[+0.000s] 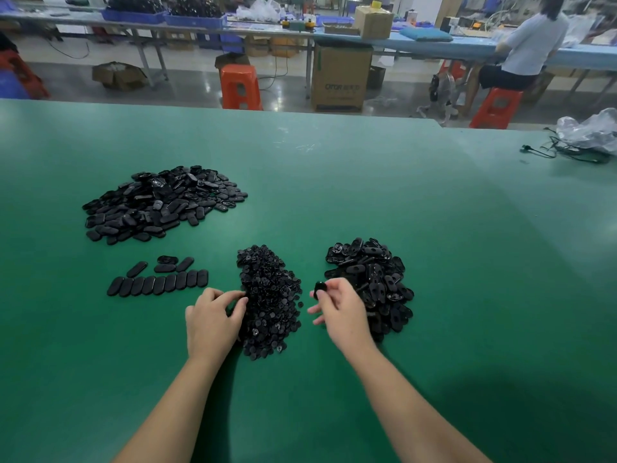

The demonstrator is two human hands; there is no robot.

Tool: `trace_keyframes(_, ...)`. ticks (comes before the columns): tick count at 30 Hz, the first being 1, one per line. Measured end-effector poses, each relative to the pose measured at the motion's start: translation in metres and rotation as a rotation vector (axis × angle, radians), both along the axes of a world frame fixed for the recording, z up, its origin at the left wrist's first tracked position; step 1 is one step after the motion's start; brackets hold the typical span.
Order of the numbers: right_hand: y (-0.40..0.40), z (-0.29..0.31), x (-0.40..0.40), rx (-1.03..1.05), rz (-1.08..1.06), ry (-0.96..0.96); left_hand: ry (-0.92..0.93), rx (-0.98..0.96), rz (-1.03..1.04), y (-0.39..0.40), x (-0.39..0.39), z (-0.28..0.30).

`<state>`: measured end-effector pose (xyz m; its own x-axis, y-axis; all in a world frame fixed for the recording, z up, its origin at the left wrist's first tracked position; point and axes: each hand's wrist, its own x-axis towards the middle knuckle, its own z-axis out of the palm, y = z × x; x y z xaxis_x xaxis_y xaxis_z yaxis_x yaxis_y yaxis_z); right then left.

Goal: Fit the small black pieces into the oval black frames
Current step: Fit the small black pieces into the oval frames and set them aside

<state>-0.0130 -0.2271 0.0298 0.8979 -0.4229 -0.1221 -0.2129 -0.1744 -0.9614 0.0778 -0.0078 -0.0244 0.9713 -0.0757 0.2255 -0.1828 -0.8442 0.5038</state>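
I see both bare hands working over a green table (334,182).

1. Left hand (210,320): it rests at the left edge of the pile of small black pieces (270,299), fingers curled into the pile. I cannot tell whether the fingertips actually pinch a piece.
2. Right hand (337,307): it pinches one oval black frame (320,289) between thumb and forefinger, raised just above the table, in the gap between the two near piles. The other fingers are loosely spread below it.
3. Pile of oval black frames (370,282): it lies near right, just beyond and to the right of the right hand, touching neither the small pieces nor the other groups. Several frames show an open slot in the middle.
4. Row of oval parts (157,285): it lies near left, set side by side and touching, with a few loose ones just beyond the row.
5. Large heap of oval parts (163,203): it lies far left, well apart from the hands.

Surroundings: a clear plastic bag (591,130) with a black cable (547,150) lies at the far right of the table. Beyond the table stand an orange stool (240,86) and a cardboard box (340,76), and a person (527,45) sits at a blue bench (467,46).
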Motion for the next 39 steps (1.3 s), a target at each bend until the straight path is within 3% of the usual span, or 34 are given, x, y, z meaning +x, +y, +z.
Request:
trace_keyframes(5,0.025,-0.021,-0.011,0.121,-0.045,-0.039,-0.006,-0.028,0.008,0.0,0.001,-0.003)
trace_keyframes(25,0.028,-0.036,-0.017,-0.058,-0.05,-0.07,0.032,-0.051,-0.058,-0.001,0.002,-0.005)
trace_keyframes(39,0.028,-0.032,-0.016,0.043,-0.065,-0.065,0.063,-0.159,-0.059,0.0,0.001,0.001)
